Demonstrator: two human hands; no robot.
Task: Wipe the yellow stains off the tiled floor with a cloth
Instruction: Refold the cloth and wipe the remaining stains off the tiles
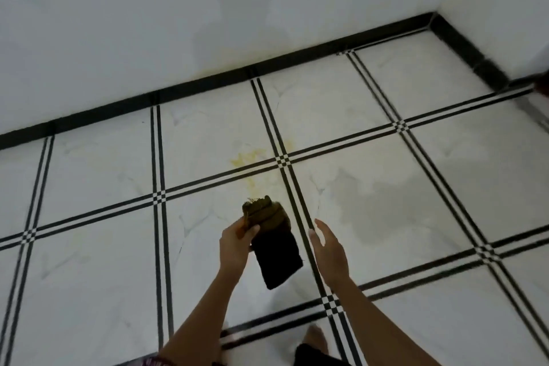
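— Forearms are nearest, two bare ones that come up from the bottom edge. What does the one on the left side do?

— Its left hand [236,242] grips the cloth [274,249]. The thumb lies across the front of the cloth and the fingers are curled behind it.

— How does the cloth look?

— It is dark and it hangs down from the grip, a little tilted. The top part is bunched and has a yellow-brown colour. It is held up above the tiled floor [104,291] and does not touch it.

— And the right hand [328,249]?

— It is just beside the cloth, on the right of it, but apart from it. The fingers are straight and together, the palm is turned toward the cloth, and it holds nothing.

— Where are the yellow stains [248,157]?

— They are farther away than the cloth, on the white tile near a crossing of the black double lines. One thin yellow streak runs from there toward the cloth, and a weaker yellow mark lies just on the right of the crossing.

— Is something more on the right?

— Yes, a grey damp patch [383,202] spreads over the tile to the right of the hands.

— And behind?

— A black skirting [208,80] runs along the foot of the white wall [148,24] and turns at the corner on the right.

— At the very bottom?

— A bare foot [315,336] stands on the floor between the forearms, with some dark fabric under it at the edge; what it is, I cannot tell.
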